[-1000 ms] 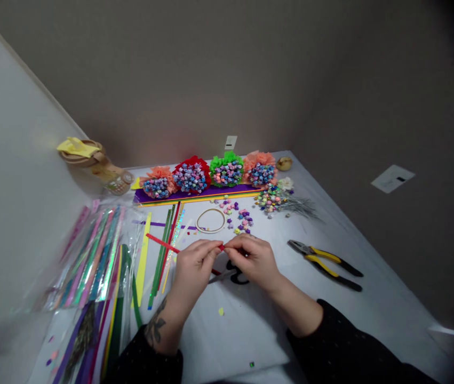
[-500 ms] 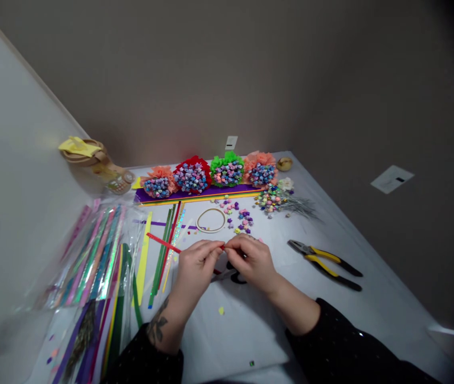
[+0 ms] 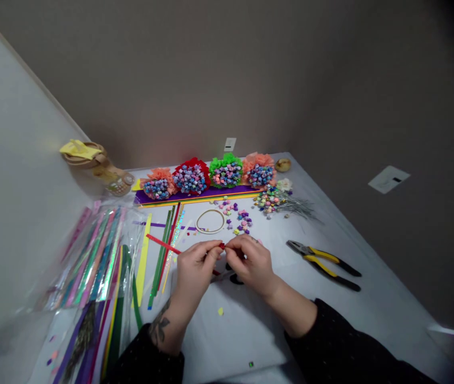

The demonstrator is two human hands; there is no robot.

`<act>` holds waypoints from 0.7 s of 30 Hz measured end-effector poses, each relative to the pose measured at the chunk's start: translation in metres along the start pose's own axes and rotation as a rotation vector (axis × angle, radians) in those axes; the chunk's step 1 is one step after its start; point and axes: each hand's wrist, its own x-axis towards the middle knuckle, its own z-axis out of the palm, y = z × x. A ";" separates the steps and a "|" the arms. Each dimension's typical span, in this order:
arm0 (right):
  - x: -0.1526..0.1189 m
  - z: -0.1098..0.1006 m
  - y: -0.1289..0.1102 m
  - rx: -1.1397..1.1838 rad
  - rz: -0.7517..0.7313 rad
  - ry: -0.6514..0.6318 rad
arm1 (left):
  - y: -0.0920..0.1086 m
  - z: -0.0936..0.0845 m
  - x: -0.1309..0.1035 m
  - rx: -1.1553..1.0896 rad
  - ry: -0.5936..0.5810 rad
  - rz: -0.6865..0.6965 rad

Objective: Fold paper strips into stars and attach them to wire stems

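Observation:
Fingertips of my left hand (image 3: 198, 264) and my right hand (image 3: 251, 261) meet over the middle of the table, both pinched on a small red piece of paper (image 3: 222, 246). Its exact shape is mostly covered by the fingers. A red paper strip (image 3: 162, 244) runs beneath my left hand, and a bit of red shows again on the other side. Under my right hand lie scissors with black handles (image 3: 235, 279), largely hidden. Just beyond the hands sits a pale ring (image 3: 197, 221), with small folded paper stars (image 3: 244, 218) beside it.
Pliers (image 3: 323, 261) with yellow-black handles lie at right. Several tissue-paper flowers (image 3: 191, 176) filled with stars line the back. Wires (image 3: 301, 207) sit near a star pile (image 3: 269, 200). Paper strips (image 3: 165, 250) and plastic packets (image 3: 90, 256) cover the left, near a basket (image 3: 86, 152).
The small red piece shows a little more between the fingertips. Both hands stay in nearly the same place, and the view has shifted slightly.

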 end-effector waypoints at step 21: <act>0.000 -0.003 -0.006 0.041 0.012 0.052 | 0.007 0.001 -0.004 -0.016 -0.037 0.032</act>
